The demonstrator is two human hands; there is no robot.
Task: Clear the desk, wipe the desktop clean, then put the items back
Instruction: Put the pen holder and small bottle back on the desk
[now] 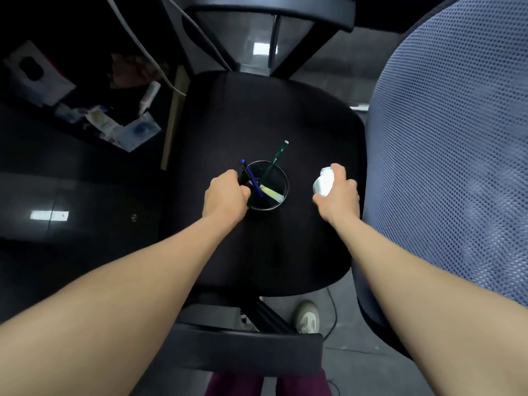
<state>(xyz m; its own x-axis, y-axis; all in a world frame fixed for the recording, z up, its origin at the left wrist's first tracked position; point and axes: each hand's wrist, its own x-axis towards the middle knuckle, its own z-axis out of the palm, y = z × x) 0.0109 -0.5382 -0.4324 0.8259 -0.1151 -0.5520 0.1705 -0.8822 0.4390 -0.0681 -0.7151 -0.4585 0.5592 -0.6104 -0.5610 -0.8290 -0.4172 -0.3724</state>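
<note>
A black mesh pen holder (275, 178) stands on the seat of a black office chair (257, 115). It holds a blue pen, a dark green pencil and a yellow highlighter. My left hand (225, 195) grips the holder's left rim. My right hand (340, 192) is closed around a small white bottle (324, 182), which rests on or just above the seat to the right of the holder.
A blue-grey mesh chair back (457, 138) fills the right side. At the left is a dark glossy desk (57, 195), with papers and packets (128, 130), a tissue box (34, 72) and a white cable (148, 52). Black armrests sit near and far. My shoe (307, 317) is below.
</note>
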